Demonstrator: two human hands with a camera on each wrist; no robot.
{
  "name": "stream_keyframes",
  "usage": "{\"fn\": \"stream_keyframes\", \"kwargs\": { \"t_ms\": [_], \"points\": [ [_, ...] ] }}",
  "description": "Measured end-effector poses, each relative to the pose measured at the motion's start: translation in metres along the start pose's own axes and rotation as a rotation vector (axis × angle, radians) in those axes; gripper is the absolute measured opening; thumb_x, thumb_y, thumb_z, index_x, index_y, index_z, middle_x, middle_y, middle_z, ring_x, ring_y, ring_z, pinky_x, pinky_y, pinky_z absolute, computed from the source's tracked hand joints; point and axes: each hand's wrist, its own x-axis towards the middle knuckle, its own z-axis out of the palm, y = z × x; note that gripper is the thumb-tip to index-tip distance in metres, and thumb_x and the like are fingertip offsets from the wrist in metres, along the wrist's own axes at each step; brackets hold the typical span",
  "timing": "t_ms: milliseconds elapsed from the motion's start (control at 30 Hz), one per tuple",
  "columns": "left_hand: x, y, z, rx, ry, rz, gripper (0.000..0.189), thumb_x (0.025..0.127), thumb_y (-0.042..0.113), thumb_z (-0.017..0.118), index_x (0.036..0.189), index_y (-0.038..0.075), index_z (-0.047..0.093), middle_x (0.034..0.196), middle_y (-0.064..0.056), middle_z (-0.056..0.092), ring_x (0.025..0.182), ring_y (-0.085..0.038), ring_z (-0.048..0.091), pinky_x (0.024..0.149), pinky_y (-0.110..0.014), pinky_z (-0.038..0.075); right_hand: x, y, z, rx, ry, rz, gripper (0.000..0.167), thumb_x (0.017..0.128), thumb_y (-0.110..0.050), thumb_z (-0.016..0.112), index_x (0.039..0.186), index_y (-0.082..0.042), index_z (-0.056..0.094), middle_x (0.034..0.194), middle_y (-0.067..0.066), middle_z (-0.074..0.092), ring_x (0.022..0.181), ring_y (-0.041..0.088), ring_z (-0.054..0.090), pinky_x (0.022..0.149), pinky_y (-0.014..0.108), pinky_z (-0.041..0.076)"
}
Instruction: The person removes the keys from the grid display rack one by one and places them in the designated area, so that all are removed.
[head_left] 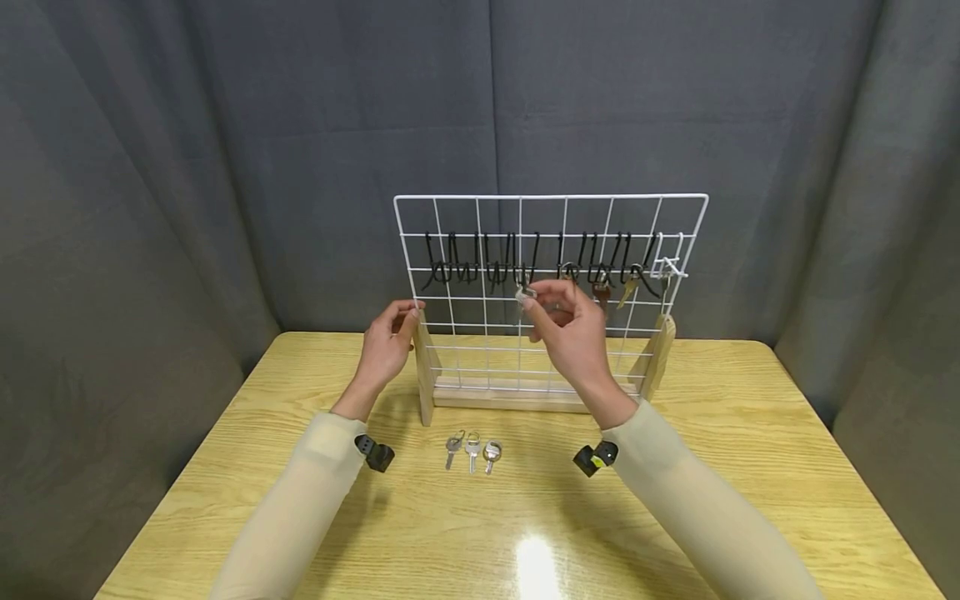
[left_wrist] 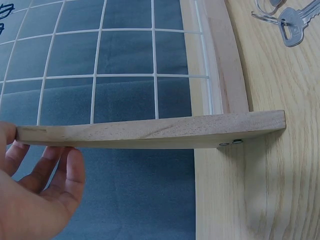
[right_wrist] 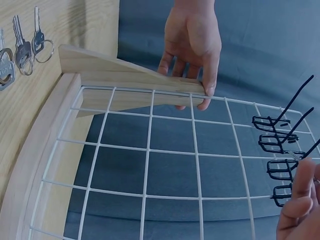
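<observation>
pale sleeves (head_left: 288,500) are reaching in from near; our left hand (head_left: 384,348) is gripping the rack's left wooden support (head_left: 425,379), while our right hand (head_left: 576,332) is pinching a key (head_left: 522,294) by a middle hook (head_left: 536,250); we cannot tell if it is hooked. several keys (head_left: 629,290) are hanging at right; three loose keys (head_left: 472,448) are lying near, unhung. we are reading no labels.

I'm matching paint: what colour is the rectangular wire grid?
White wire grid, clearest in the head view.

Right hand (head_left: 573,329) is pinching a key (head_left: 521,295) by black hooks (head_left: 467,272); left hand (head_left: 386,346) is steadying wooden support (head_left: 425,371).
</observation>
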Motion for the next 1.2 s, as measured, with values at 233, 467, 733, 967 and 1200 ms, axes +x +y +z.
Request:
{"fn": "stream_keyframes", "kwargs": {
  "t_ms": [233, 467, 733, 967, 1200],
  "points": [
    [0.0, 0.0, 0.001, -0.004, 0.007, 0.006, 0.035, 0.107, 0.033, 0.046, 0.131, 0.013, 0.062, 0.125, -0.014, 0.065, 0.108, -0.028, 0.063, 0.073, -0.026, 0.052, -0.004, -0.004, -0.003, 0.007, -0.02, 0.013, 0.023, 0.095, -0.01, 0.067, 0.117, -0.003, 0.066, 0.092, 0.005, 0.067, 0.052, 0.01, 0.059, 0.047, 0.024, 0.041],
    [-0.001, -0.001, 0.001, 0.006, 0.006, 0.007, 0.035, 0.107, 0.034, 0.046, 0.13, 0.013, 0.061, 0.126, -0.014, 0.065, 0.108, -0.027, 0.064, 0.072, -0.026, 0.053, -0.009, -0.003, -0.005, 0.027, -0.032, -0.005, 0.022, 0.094, -0.016, 0.07, 0.114, -0.008, 0.068, 0.087, -0.004, 0.066, 0.053, 0.014, 0.06, 0.045, 0.025, 0.036],
    [0.0, -0.001, 0.0, 0.006, 0.006, 0.015, 0.037, 0.107, 0.035, 0.045, 0.131, 0.012, 0.061, 0.125, -0.015, 0.065, 0.108, -0.028, 0.064, 0.073, -0.027, 0.053, -0.017, -0.016, -0.006, 0.037, -0.065, -0.026, 0.021, 0.094, -0.019, 0.07, 0.113, -0.009, 0.068, 0.087, -0.005, 0.067, 0.054, 0.014, 0.061, 0.048, 0.026, 0.039],
    [0.001, -0.001, 0.0, 0.001, 0.003, 0.003, 0.036, 0.107, 0.035, 0.046, 0.131, 0.013, 0.061, 0.125, -0.014, 0.065, 0.109, -0.027, 0.063, 0.075, -0.028, 0.054, -0.023, -0.025, -0.008, 0.033, -0.088, -0.011, 0.022, 0.094, -0.018, 0.07, 0.114, -0.009, 0.068, 0.085, -0.007, 0.068, 0.053, 0.013, 0.061, 0.047, 0.026, 0.039],
    [0.0, 0.0, 0.0, -0.002, -0.002, 0.001, 0.036, 0.107, 0.035, 0.045, 0.131, 0.014, 0.061, 0.125, -0.013, 0.064, 0.11, -0.027, 0.063, 0.077, -0.033, 0.055, -0.026, -0.032, -0.009, 0.041, -0.096, -0.003, 0.023, 0.094, -0.016, 0.07, 0.114, -0.006, 0.067, 0.084, -0.008, 0.068, 0.053, 0.013, 0.061, 0.051, 0.025, 0.041]
  ]
}}
